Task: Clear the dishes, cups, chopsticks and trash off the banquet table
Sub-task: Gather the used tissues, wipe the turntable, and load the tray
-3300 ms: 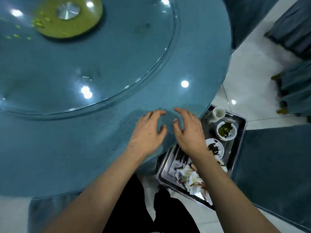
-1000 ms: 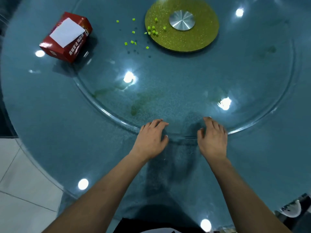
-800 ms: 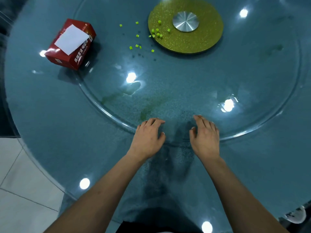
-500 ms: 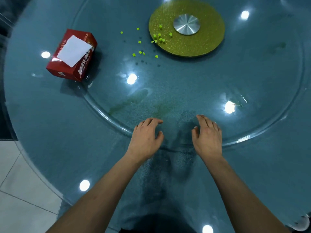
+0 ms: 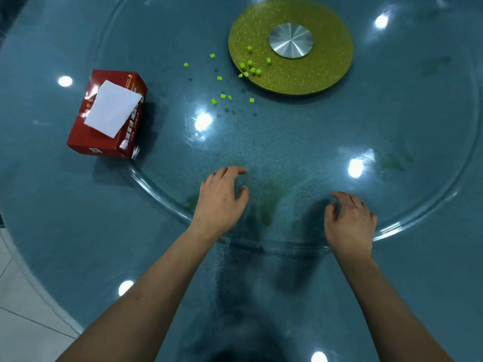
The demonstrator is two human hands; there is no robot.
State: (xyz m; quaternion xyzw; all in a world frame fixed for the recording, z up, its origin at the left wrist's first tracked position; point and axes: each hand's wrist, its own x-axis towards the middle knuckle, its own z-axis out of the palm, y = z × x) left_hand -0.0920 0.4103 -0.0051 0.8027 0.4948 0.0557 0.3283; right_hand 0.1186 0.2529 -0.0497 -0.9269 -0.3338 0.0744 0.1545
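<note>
A red tissue box (image 5: 107, 114) with a white tissue on top stands at the left edge of the glass turntable (image 5: 287, 142) on the round blue banquet table (image 5: 65, 218). Several small green food cubes (image 5: 222, 96) lie scattered on the glass near the gold hub disc (image 5: 313, 71). My left hand (image 5: 222, 199) rests on the near rim of the glass with relaxed fingers. To its right, my right hand (image 5: 349, 223) also lies on the rim, fingers loosely curled. Neither hand holds anything.
Greenish smears mark the glass near my hands (image 5: 264, 215) and at the right (image 5: 394, 163). White floor tiles (image 5: 23, 309) show at the lower left past the table's edge.
The tissue box and the green cubes have swung nearer and to the right with the glass. My right hand has moved to the right along the rim and my hands are now farther apart.
</note>
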